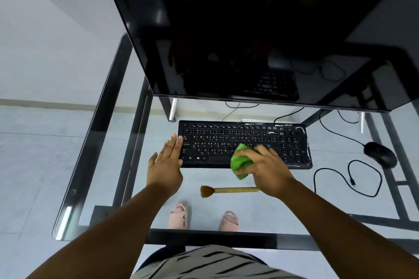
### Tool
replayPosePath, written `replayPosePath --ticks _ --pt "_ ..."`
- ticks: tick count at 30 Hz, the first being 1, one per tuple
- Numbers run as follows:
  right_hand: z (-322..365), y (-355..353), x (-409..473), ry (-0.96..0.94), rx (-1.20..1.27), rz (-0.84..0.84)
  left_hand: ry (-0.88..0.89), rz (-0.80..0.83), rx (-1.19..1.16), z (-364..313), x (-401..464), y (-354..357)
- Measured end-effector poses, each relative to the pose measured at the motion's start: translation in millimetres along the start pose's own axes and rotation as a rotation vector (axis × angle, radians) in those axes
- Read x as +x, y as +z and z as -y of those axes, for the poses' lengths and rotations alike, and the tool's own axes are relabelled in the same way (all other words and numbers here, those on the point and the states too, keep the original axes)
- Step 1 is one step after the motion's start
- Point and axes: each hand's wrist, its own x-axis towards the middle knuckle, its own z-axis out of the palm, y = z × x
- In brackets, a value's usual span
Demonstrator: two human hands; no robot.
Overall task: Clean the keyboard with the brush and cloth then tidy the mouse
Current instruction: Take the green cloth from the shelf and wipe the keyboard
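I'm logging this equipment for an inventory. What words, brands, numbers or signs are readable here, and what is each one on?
"acer": brand logo at the top right edge of the black keyboard, seen upside down and faint, so this reading is uncertain.
Key legends on the keyboard: single letters such as "Q", "W", "A", "S", "Z", "X" show; the rest are too small to read.
Mouse, monitor, brush, green cloth: no text visible.

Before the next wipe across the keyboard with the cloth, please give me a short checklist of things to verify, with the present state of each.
1. Green cloth gripped in right hand: ok.
2. Cloth lies on the keyboard keys: ok.
3. Left hand steadies the keyboard's left end: ok, fingers rest there, flat.
4. Brush set aside, off the keyboard: ok, on the glass desk.
5. Mouse cable tidy: not ok, looped loose.
6. Keys free of dust: cannot tell.
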Motion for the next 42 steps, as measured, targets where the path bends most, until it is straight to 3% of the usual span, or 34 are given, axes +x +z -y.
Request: replayPosePath --ticks 7,13,18,21,26,31,37,42 --pt "-36 3 -33 0.105 0.028 -0.085 -0.074 -0.123 0.039 -16 -8 9" --pt "-48 10 -60 0.273 0.184 -0.306 0.027 -0.140 0.014 -49 -11 14" --pt "-35 14 -58 0.199 0.168 -0.248 0.191 -0.087 0.026 -81 -7 33" --pt "-44 17 -68 0.251 0.170 -0.274 0.228 -0.037 0.076 -92 -6 42" --pt "-54 24 -86 0.436 0.217 -0.358 0.196 -0.033 0.149 -98 -8 47" --pt "-45 21 -83 0.321 0.223 -0.262 0.109 -0.060 0.167 -113 -9 51" --pt "-61 25 -106 0.557 0.312 -0.388 0.058 -0.046 0.201 -128 -11 51" --pt "-67 29 -114 0.493 0.272 -0.356 0.103 -0.044 0.213 -143 -6 54"
